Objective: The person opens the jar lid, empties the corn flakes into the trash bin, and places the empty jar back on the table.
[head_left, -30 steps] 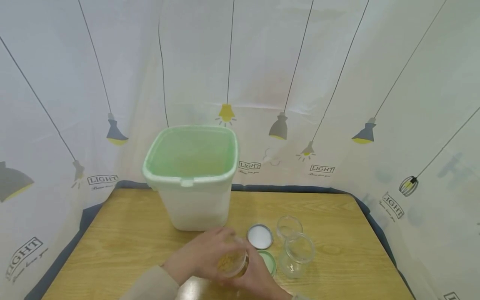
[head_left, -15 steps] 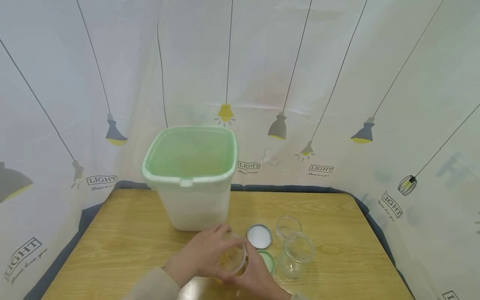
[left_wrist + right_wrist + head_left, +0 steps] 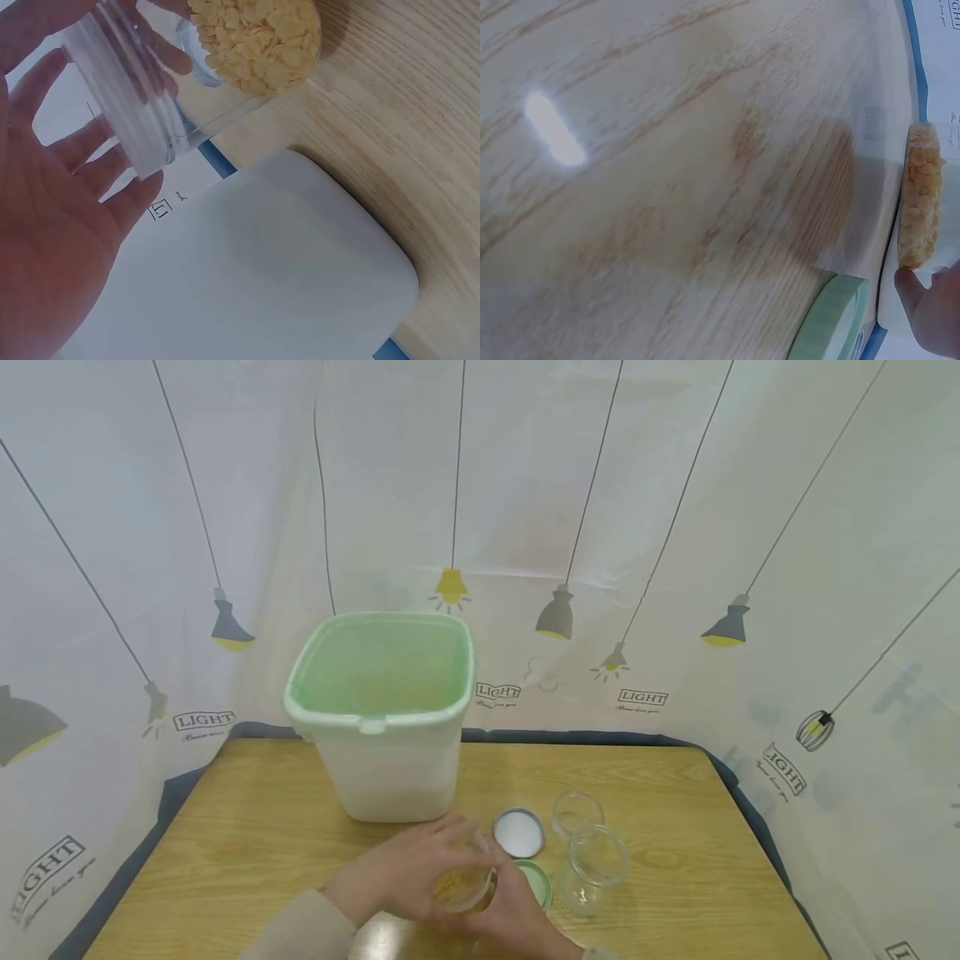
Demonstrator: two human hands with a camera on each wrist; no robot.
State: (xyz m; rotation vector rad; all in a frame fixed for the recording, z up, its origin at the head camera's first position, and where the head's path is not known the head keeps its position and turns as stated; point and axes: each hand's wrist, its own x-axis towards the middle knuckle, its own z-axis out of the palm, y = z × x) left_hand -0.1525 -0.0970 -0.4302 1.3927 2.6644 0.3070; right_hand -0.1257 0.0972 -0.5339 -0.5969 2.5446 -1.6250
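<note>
Both hands hold a clear jar (image 3: 461,887) low in the middle of the head view, with yellow flakes (image 3: 262,45) at its bottom end. My left hand (image 3: 405,872) curls its fingers around the jar's broad clear top band, as the left wrist view shows. My right hand (image 3: 516,902) grips the jar from the right; at the edge of the right wrist view only part of this hand shows beside the flakes. The jar is tilted in the head view. Just right of the hands lies a green-rimmed lid (image 3: 537,887), partly hidden by my right hand.
A white bin (image 3: 397,772) with a pale green rim stands behind the hands. A white lid (image 3: 519,833) with a grey rim lies near two clear jars (image 3: 588,885) on the right of the wooden table (image 3: 675,860). A lamp-patterned cloth (image 3: 675,527) surrounds the table.
My left hand shifts slightly around the jar's top and back, and the jar tips a little with it. My right hand stays nearly in place. The bin, lids and other jars have not moved.
</note>
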